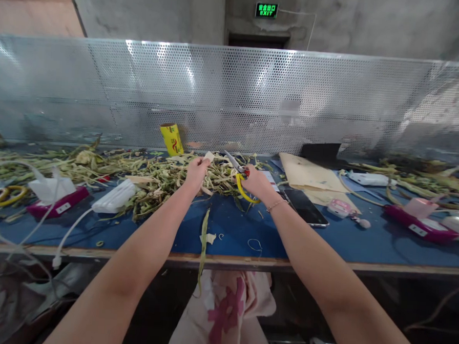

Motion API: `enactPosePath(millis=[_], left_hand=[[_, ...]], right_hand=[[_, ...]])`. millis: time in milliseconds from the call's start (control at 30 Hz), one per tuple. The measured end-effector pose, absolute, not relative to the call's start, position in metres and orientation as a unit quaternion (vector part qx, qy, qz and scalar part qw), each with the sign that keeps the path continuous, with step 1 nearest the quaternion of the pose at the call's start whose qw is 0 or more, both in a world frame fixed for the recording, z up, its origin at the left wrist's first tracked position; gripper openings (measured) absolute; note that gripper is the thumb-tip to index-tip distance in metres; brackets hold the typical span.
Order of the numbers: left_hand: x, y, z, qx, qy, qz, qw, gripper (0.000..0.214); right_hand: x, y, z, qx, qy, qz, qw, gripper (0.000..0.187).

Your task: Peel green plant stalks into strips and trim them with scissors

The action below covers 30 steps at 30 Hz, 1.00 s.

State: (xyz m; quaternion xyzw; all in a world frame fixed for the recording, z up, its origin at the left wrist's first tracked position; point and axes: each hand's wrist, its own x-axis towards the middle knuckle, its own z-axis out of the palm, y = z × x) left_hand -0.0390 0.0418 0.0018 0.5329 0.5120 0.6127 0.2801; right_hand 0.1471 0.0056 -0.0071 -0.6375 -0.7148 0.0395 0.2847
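Observation:
My left hand (197, 171) pinches a small pale piece (209, 156), perhaps card or dried plant, above the heap. In my right hand (256, 182) is a pair of scissors (233, 161) with red and yellow handles; its blades point up and to the left, toward the pale piece but apart from it. Under and around both hands spreads a heap of dried plant stalks and leaves (155, 181). One long dry strip (203, 242) hangs over the table's front edge.
A blue-topped table (226, 233) runs along a perforated metal screen (249, 96). A yellow box (171, 139) stands behind the heap. To the right lie a phone (306, 208), brown paper (310, 176) and a pink case (339, 208). White power banks (115, 197) and cables lie left.

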Motion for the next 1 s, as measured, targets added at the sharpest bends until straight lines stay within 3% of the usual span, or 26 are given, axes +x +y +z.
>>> enactPosePath(millis=[267,533,667,800,1000], left_hand=[[-0.043,0.046,0.002,0.532,0.506,0.629,0.257,0.009],[-0.062,0.039,0.024,0.446,0.51,0.731,0.083,0.013],[-0.06,0.034,0.025,0.448,0.506,0.733,0.073,0.015],[-0.052,0.031,0.027,0.436,0.474,0.75,0.154,0.017],[-0.04,0.027,0.03,0.407,0.354,0.69,0.482,0.019]], right_hand=[[0.152,0.01,-0.011,-0.645,-0.725,0.026,0.241,0.02],[0.161,0.014,-0.003,-0.647,-0.727,-0.015,0.227,0.03],[0.163,0.017,-0.009,-0.641,-0.747,-0.018,0.176,0.033],[0.162,0.018,-0.016,-0.647,-0.747,-0.007,0.154,0.032],[0.161,0.017,-0.016,-0.634,-0.766,0.001,0.106,0.035]])
